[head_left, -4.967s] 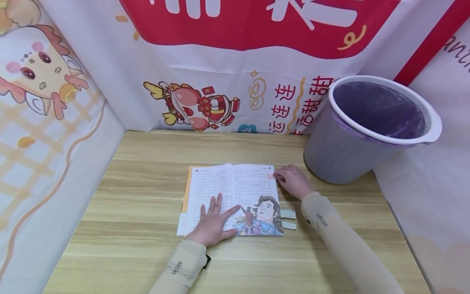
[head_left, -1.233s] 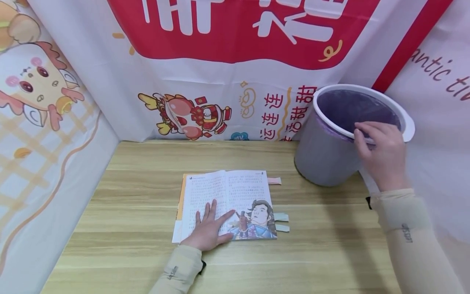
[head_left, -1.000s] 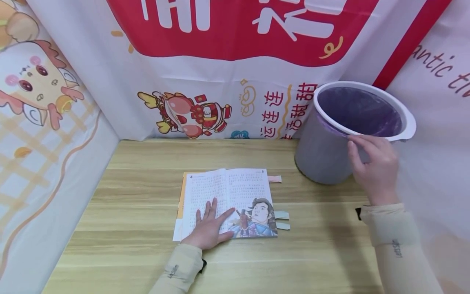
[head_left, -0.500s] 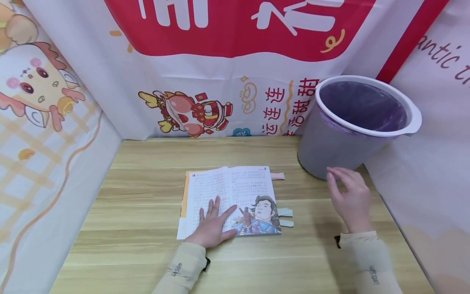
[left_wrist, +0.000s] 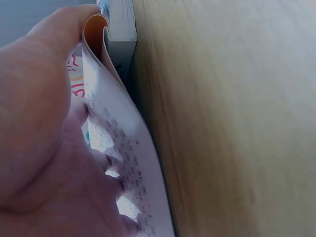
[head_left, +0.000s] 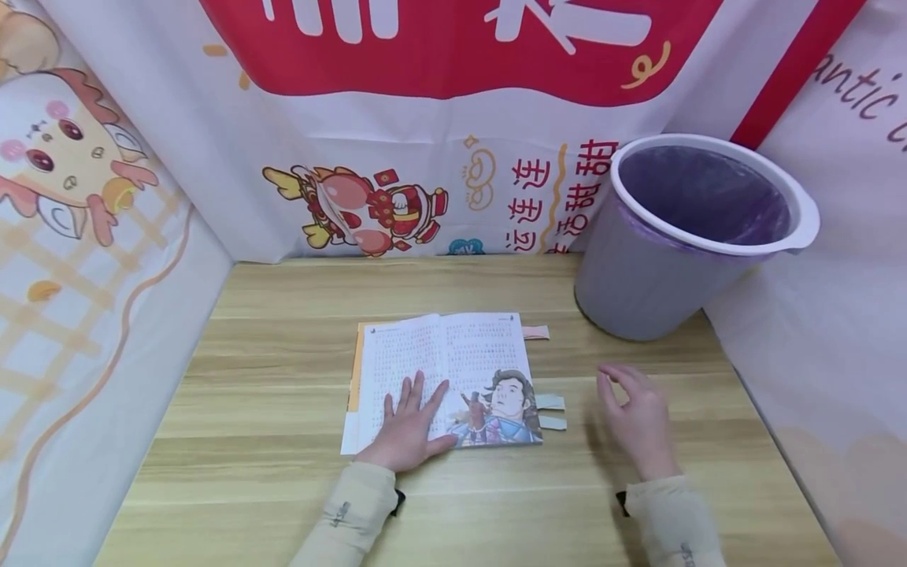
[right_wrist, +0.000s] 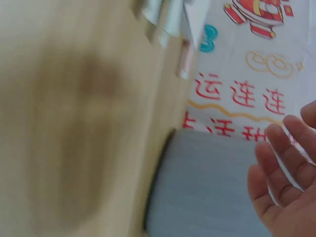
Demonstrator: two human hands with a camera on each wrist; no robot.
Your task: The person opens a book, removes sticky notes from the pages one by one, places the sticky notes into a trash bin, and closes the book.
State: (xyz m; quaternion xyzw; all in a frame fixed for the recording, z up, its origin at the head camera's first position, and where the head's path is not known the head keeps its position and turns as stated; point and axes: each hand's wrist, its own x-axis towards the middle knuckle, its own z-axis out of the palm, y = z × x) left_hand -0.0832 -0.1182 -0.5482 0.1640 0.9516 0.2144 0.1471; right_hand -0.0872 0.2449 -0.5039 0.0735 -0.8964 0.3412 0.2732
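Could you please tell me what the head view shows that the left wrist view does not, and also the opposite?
Only the head view shows the right hand, the grey bin, the pink tab and two pale green tabs beyond the right edge of the open book, and the drawn figure on its right page.

Only the left wrist view shows the palm side of the left hand and a folded loop, orange inside, at the book's edge.

Both show the left hand touching the book, and the wooden table.
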